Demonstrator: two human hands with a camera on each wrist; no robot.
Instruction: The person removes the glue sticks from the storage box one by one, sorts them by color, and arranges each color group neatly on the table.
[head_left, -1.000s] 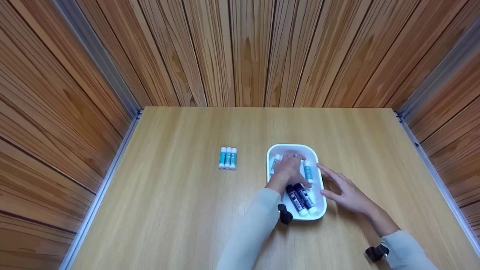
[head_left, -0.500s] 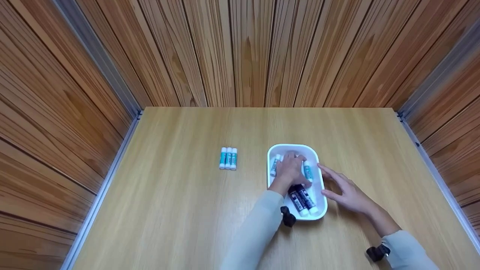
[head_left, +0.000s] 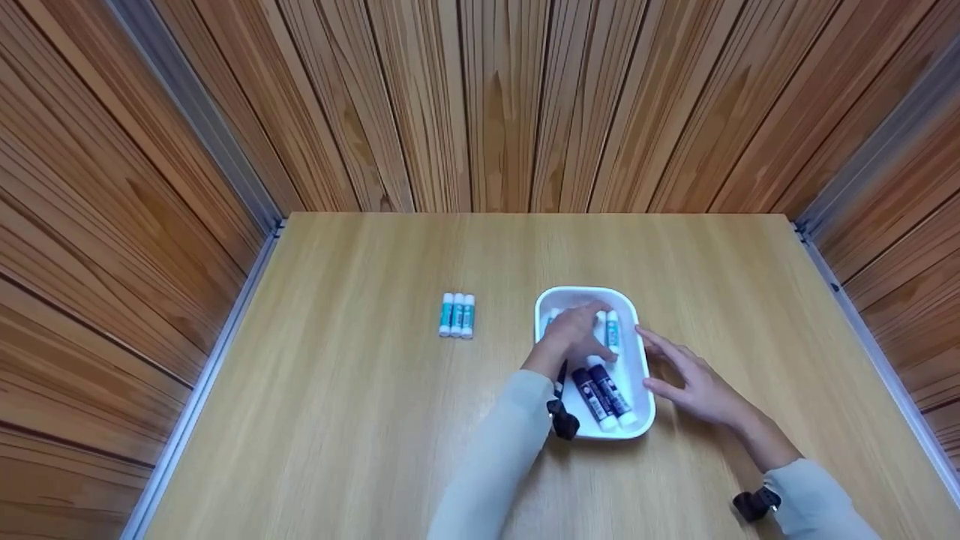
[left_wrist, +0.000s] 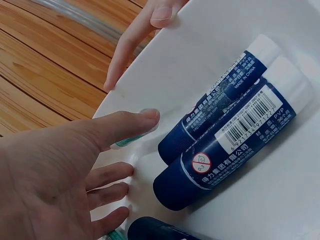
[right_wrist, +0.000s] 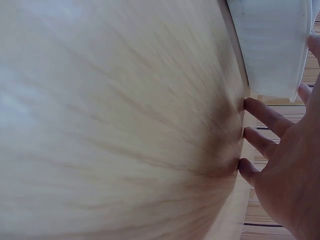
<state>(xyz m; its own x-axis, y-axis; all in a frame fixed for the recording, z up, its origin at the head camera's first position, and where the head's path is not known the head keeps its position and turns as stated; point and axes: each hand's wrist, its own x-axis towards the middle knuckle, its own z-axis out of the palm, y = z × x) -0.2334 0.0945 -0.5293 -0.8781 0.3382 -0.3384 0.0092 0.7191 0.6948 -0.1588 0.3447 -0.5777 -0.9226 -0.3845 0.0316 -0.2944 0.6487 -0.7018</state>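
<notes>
A white tray point(head_left: 643, 420) holds several glue sticks. My left hand point(head_left: 571, 334) is inside its far half, palm point(left_wrist: 45, 185) bare and thumb apart from the fingers in the left wrist view. A small teal-and-white glue stick point(head_left: 613, 330) lies just right of that hand; others are partly hidden beneath it. Two large dark-blue glue sticks point(left_wrist: 225, 145) with white ends lie side by side in the near half, and a third dark one point(left_wrist: 155, 229) shows near the left wrist. My right hand point(head_left: 697, 390) touches the tray's right rim with thumb and index finger, other fingertips on the table.
Three small teal-and-white glue sticks point(head_left: 457, 315) lie in a neat row on the wooden table point(head_left: 360, 412), left of the tray. Wood-panelled walls point(head_left: 495, 105) close off the back and sides.
My left hand has shifted slightly left and tilted within the tray, baring more of the dark glue sticks. The right-hand small stick has moved a little farther away. My right hand stays put.
</notes>
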